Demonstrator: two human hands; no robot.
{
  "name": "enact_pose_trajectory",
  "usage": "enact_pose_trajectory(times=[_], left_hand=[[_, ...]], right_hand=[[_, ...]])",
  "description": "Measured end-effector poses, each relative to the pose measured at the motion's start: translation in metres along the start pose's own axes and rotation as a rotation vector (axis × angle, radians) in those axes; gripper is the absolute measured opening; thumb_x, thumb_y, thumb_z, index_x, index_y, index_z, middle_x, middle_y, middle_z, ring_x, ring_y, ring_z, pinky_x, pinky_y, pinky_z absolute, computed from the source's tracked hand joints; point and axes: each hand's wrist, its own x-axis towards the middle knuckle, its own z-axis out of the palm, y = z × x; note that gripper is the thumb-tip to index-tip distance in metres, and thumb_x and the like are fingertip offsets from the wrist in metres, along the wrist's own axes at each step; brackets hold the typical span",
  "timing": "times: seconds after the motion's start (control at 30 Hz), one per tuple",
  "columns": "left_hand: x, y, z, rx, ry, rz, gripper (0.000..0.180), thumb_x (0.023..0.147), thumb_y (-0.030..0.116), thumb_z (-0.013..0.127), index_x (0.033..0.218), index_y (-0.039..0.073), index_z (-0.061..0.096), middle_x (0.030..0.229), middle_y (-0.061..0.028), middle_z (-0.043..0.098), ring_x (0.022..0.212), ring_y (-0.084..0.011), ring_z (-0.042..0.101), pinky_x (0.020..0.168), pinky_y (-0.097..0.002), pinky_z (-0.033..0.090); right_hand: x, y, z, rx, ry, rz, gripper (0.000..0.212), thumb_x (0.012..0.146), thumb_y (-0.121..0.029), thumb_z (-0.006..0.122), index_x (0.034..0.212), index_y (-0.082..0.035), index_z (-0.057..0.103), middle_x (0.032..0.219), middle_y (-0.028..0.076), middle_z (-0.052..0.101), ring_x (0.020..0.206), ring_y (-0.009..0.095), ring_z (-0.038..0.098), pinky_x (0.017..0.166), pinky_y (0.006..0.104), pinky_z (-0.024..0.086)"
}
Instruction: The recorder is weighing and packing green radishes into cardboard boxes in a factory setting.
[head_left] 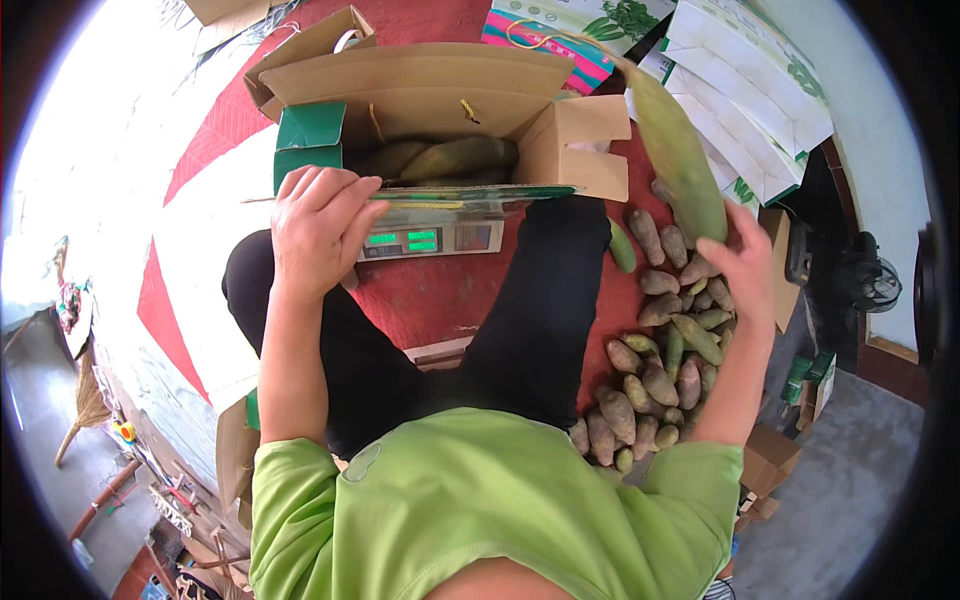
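My right hand (744,262) is closed around the thick lower end of a long green gourd (668,140), held slanting above the right side of the red mat. At the upper middle stands an open cardboard box (420,85) with a green outer side. Several long green gourds (465,157) lie inside it, partly hidden by its near wall. My left hand (322,222) grips that near wall at its left end. Below the box, a digital scale (430,241) shows a lit green display.
Purplish-brown tubers (618,415) and small green gourds (697,340) lie heaped beside my right leg. White printed cartons (745,95) lie flattened at the upper right, near a black fan (868,275). A straw broom (88,400) stands far left.
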Motion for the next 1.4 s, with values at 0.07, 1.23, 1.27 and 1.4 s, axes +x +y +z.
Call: enact_pose_trajectory(times=[0.07, 1.23, 1.27, 1.4], left_hand=[[-0.001, -0.001, 0.000, 0.004, 0.016, 0.013, 0.018, 0.075, 0.019, 0.073, 0.087, 0.006, 0.070, 0.081, -0.0035, 0.061, 0.074, -0.0221, 0.060, 0.073, -0.0353, 0.046], [-0.003, -0.011, 0.008, 0.020, 0.120, -0.066, 0.015, 0.079, 0.020, 0.071, 0.086, 0.007, 0.072, 0.080, -0.0019, 0.064, 0.078, -0.0205, 0.062, 0.074, -0.0340, 0.048], [-0.006, -0.014, 0.006, 0.016, 0.127, -0.075, 0.015, 0.079, 0.020, 0.071, 0.086, 0.007, 0.072, 0.080, -0.0019, 0.064, 0.078, -0.0205, 0.062, 0.074, -0.0340, 0.048], [-0.006, -0.010, 0.005, 0.044, 0.103, -0.076, 0.015, 0.080, 0.020, 0.071, 0.087, 0.007, 0.072, 0.081, -0.0025, 0.064, 0.079, -0.0206, 0.062, 0.073, -0.0339, 0.048]], right_hand=[[0.030, -0.033, 0.013, -0.147, -0.101, -0.139, 0.053, 0.070, -0.011, 0.073, 0.119, 0.003, 0.058, 0.099, 0.006, 0.058, 0.093, 0.017, 0.055, 0.084, 0.0304, 0.045], [-0.272, 0.398, 0.207, -1.134, -0.837, 0.060, 0.015, 0.080, -0.022, 0.063, 0.087, -0.009, 0.067, 0.085, 0.009, 0.068, 0.081, 0.026, 0.067, 0.067, 0.0366, 0.052], [-0.283, 0.415, 0.215, -1.129, -0.857, 0.215, 0.016, 0.080, -0.022, 0.062, 0.087, -0.009, 0.068, 0.083, 0.011, 0.068, 0.079, 0.026, 0.067, 0.068, 0.0372, 0.052], [-0.267, 0.344, 0.239, -0.102, -0.275, 0.460, 0.017, 0.080, -0.024, 0.063, 0.088, -0.010, 0.068, 0.081, 0.013, 0.068, 0.079, 0.028, 0.068, 0.068, 0.0394, 0.052]])
